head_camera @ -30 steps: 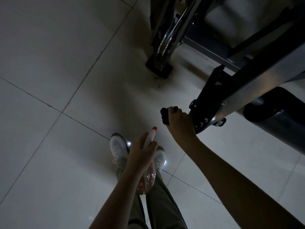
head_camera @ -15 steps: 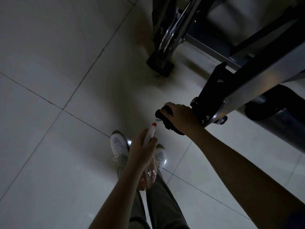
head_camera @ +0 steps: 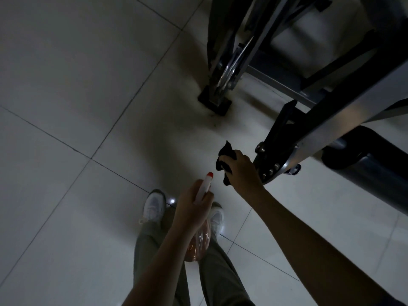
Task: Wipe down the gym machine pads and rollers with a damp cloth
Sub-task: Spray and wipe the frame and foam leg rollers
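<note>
Right hand (head_camera: 241, 171) has its fingers curled round a crumpled black cloth (head_camera: 223, 156), held in the air just left of the bolted lower end of the grey metal machine arm with black bracket (head_camera: 326, 124). One corner of the cloth sticks up and a tail hangs below the palm. Left hand (head_camera: 191, 209) is wrapped round the neck of a clear plastic spray bottle with orange liquid, white nozzle and red tip (head_camera: 204, 186), and the tip aims toward the cloth. Risks: spray overshoots the small bunched target and wets the pale tiled floor (head_camera: 66, 111) right ahead of the white shoes (head_camera: 153, 206), a slip hazard. The grip on the cloth looks partial, so the loose tail could snag on the bolt heads or the cloth could drop. In this dim light it's easy to skip patches. The black cylindrical roller (head_camera: 362, 157) sits well to the right, untouched, so expect an awkward reach past the arm. Versus 1 s ago: the cloth was balled tight against the arm end, and now the hand is backed off slightly with the cloth unfurled. Bottle barely moved.
</note>
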Motion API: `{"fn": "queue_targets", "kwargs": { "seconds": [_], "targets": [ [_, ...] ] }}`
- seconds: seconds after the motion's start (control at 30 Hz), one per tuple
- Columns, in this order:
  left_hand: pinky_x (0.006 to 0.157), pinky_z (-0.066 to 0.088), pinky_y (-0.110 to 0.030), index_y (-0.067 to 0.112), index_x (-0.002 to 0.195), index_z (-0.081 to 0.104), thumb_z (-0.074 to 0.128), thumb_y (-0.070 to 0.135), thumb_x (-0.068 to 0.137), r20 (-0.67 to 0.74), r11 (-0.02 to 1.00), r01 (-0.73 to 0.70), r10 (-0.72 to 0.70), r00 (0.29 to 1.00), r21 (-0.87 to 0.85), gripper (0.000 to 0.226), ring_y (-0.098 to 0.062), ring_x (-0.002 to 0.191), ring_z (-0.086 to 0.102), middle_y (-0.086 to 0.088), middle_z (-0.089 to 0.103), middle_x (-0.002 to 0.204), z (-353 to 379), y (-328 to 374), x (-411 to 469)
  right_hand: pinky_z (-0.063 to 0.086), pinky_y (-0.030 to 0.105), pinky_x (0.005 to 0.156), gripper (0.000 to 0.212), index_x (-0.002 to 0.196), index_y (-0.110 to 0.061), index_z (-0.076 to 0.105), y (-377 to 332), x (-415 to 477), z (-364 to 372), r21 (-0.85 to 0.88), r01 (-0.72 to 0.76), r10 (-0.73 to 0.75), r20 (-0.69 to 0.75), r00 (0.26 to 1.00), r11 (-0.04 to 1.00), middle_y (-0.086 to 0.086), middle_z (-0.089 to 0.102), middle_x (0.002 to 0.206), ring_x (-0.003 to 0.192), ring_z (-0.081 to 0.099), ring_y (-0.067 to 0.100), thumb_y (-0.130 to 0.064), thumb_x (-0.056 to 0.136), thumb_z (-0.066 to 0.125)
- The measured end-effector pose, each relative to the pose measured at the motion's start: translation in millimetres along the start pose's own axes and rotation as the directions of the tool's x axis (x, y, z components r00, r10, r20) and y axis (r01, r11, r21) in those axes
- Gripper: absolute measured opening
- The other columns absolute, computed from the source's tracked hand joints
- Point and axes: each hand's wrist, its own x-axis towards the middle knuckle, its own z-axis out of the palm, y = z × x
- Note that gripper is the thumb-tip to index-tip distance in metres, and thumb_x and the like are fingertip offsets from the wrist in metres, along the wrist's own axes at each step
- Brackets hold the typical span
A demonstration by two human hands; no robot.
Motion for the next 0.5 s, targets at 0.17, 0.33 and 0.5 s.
{"fn": "queue_targets", "kwargs": {
  "seconds": [0.17, 0.33, 0.5],
  "targets": [
    [0.05, 0.034, -0.022, 0.02, 0.079, 0.049, 0.05, 0.008, 0.096, 0.009, 0.999, -0.04, 0.04, 0.999, -0.02, 0.021, -0.009, 0.048, 0.037, 0.004, 0.044, 0.059, -25, 3, -8, 0.047, 0.047, 0.093, 0.021, 0.109, -0.002, 0.064, -12, -8, 1, 0.074, 0.011, -0.003, -0.113, 0.994, 0.997, 0.024, 0.052, 0.126, 0.113, 0.05, 0.041, -0.007, 0.089, 0.06],
    [0.051, 0.035, -0.027, 0.007, 0.1, 0.057, 0.049, 0.013, 0.096, 0.032, 0.996, -0.083, 0.084, 0.996, -0.04, 0.011, -0.01, 0.048, 0.038, 0.002, 0.044, 0.059, -68, 9, -12, 0.043, 0.017, 0.08, 0.026, 0.119, -0.008, 0.059, -46, -25, -21, 0.42, -0.133, 0.244, -0.222, 0.944, 0.898, 0.01, 0.058, 0.119, 0.102, 0.057, 0.02, -0.017, 0.096, 0.05],
    [0.048, 0.034, -0.025, 0.005, 0.096, 0.059, 0.052, 0.01, 0.092, 0.056, 0.99, -0.128, 0.132, 0.99, -0.063, 0.01, -0.007, 0.045, 0.037, 0.0, 0.048, 0.058, -118, 31, -18, 0.04, 0.022, 0.075, 0.045, 0.139, -0.013, 0.04, -92, -9, -47, 0.72, -0.448, 0.583, 0.075, 0.809, 0.529, 0.009, 0.059, 0.116, 0.109, 0.056, 0.026, -0.03, 0.098, 0.047]
  ]
}}
